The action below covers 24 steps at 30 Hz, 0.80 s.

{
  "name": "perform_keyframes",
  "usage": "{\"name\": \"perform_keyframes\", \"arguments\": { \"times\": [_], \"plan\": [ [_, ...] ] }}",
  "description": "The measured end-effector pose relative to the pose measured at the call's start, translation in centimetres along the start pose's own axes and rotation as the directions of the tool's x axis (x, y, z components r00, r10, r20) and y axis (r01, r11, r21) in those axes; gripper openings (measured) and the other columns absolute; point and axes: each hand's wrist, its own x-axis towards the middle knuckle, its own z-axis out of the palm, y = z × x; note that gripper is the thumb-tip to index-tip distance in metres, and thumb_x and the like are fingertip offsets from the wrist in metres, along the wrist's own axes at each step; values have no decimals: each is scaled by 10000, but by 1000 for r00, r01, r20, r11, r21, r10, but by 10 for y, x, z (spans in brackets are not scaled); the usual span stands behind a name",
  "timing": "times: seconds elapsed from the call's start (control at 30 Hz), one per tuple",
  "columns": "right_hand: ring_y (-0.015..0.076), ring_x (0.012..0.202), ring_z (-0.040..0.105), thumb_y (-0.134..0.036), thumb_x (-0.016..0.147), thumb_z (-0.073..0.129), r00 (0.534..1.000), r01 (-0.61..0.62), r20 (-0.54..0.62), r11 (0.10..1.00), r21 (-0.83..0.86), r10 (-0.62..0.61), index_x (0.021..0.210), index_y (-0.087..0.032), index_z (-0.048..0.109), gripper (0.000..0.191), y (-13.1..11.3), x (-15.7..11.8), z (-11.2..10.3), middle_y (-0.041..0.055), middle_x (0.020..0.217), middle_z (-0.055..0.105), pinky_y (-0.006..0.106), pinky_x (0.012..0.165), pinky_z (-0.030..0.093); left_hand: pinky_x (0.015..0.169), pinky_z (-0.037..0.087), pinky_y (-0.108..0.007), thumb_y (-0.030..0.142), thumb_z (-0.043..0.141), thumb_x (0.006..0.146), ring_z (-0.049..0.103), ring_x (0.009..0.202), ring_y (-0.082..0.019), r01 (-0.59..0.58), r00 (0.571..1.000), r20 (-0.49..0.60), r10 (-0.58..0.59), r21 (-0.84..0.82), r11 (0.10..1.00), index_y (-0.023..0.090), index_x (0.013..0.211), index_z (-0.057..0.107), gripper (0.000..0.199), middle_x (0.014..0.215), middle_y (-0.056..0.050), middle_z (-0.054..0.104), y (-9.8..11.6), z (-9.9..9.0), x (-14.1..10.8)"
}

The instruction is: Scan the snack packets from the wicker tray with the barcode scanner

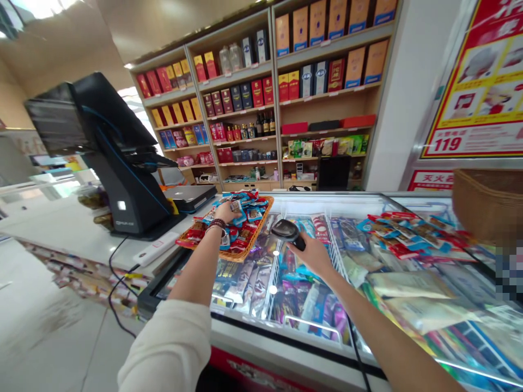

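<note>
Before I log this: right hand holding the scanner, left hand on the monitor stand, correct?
Not quite: the head view shows the left hand on packets in the wicker basket, not the monitor stand. The right hand does hold the scanner.

Two hands (314, 256), one scanner (286, 231), two packet heaps (408, 235), one orange basket (259, 232)

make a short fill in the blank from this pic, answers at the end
The wicker basket lies to the ____ of the scanner in the right hand.
The left hand touches red and ____ packets.
The wall poster shows the number ____ in large red digits.
Missing words: left; blue; 119
</note>
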Motion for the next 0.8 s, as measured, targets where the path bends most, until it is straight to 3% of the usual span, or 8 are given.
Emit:
{"name": "perform_keyframes", "arguments": {
  "times": [0.07, 0.13, 0.23, 0.3, 0.37, 0.47, 0.6, 0.8],
  "plan": [
    [262, 785, 696, -467, 869, 603, 1000, 6, -3, 1000, 10, -6, 1048, -216, 699, 323, 0, 0, 0, 69, 843, 743, 292, 605, 405, 931, 508, -394, 372, 811, 698, 663, 1070, -335, 30, 1000, 13, -27, -228, 973, 154, 897, 662, 331, 996, -151, 727, 9, -1, -9],
    [259, 779, 690, -468, 864, 595, 1000, 24, -7, 999, 34, -23, 1045, -212, 701, 331, 0, 0, -1, 73, 830, 741, 291, 607, 406, 873, 546, -370, 342, 743, 782, 696, 957, -272, 86, 996, 39, -77, -562, 822, 161, 845, 644, 215, 920, -110, 721, 24, 0, -22],
    [254, 755, 679, -496, 844, 585, 998, 39, -49, 994, 103, -34, 994, -199, 700, 352, 2, 0, -7, 79, 801, 732, 291, 604, 407, 858, 574, -355, 234, 654, 860, 701, 841, -179, 112, 993, 92, -73, -930, 349, 147, 874, 617, 95, 918, -75, 707, 52, 6, -46],
    [251, 709, 666, -530, 812, 593, 995, 25, -102, 984, 178, -6, 923, -194, 687, 367, 8, 0, -14, 74, 753, 717, 295, 590, 407, 886, 572, -350, 186, 674, 846, 698, 824, -157, 147, 989, 147, -10, -985, 89, 130, 854, 616, 81, 892, -74, 705, 73, 14, -63],
    [237, 615, 638, -582, 790, 589, 989, -15, -137, 960, 279, 55, 832, -199, 652, 390, 17, -2, -24, 51, 639, 674, 300, 560, 405, 871, 575, -323, 201, 707, 837, 699, 821, -151, 203, 979, 200, 45, -976, -78, 121, 870, 632, 115, 901, -79, 712, 94, 27, -78],
    [198, 458, 558, -663, 771, 581, 979, -79, -139, 903, 423, 151, 704, -224, 566, 445, 36, -9, -41, 6, 467, 569, 305, 517, 409, 742, 572, -222, 246, 743, 827, 671, 697, -99, 274, 960, 279, 11, -936, -221, 137, 876, 638, 159, 835, -38, 707, 122, 54, -93],
    [164, 381, 496, -698, 746, 614, 964, -107, -157, 857, 503, 213, 667, -234, 523, 480, 60, -21, -59, -17, 408, 521, 299, 480, 407, 641, 546, -156, 227, 781, 794, 653, 635, -82, 353, 924, 381, -12, -867, -350, 134, 833, 641, 173, 711, -10, 670, 150, 95, -104],
    [191, 425, 547, -667, 789, 572, 957, -129, -188, 903, 410, 221, 737, -224, 567, 446, 61, -29, -65, -1, 454, 560, 300, 492, 414, 885, 591, -270, 138, 709, 839, 723, 937, -180, 382, 911, 412, 10, -835, -396, 129, 898, 665, 74, 925, -86, 731, 160, 139, -122]
  ]
}}
